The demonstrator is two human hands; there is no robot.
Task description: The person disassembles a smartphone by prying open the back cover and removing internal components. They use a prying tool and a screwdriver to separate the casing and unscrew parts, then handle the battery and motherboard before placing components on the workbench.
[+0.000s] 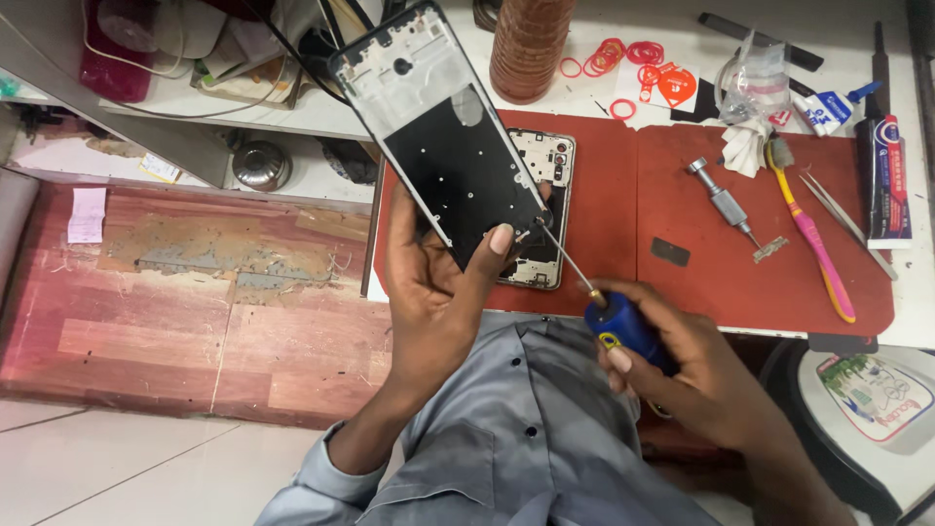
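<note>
The black, flat rectangular phone frame (443,136), with its pale upper section and round holes, is tilting up above the red work mat (682,253), and I am holding its lower end in my left hand (433,282), thumb pressing across the bottom edge and fingers wrapping behind. I am gripping the blue-handled screwdriver (599,312) in my right hand (691,375), fingers closing tightly around the handle, its thin metal shaft reaching up to the frame's lower right corner. Just behind the frame, an opened phone body (543,170) with exposed parts is lying flat on the mat. Further right on the mat a small silver driver (726,206) and a pink and yellow toothbrush (813,239) are lying, with metal tweezers (845,222) and a glue tube (891,180) beside them. Red rubber bands (623,56) are lying scattered on the white tabletop beyond.
</note>
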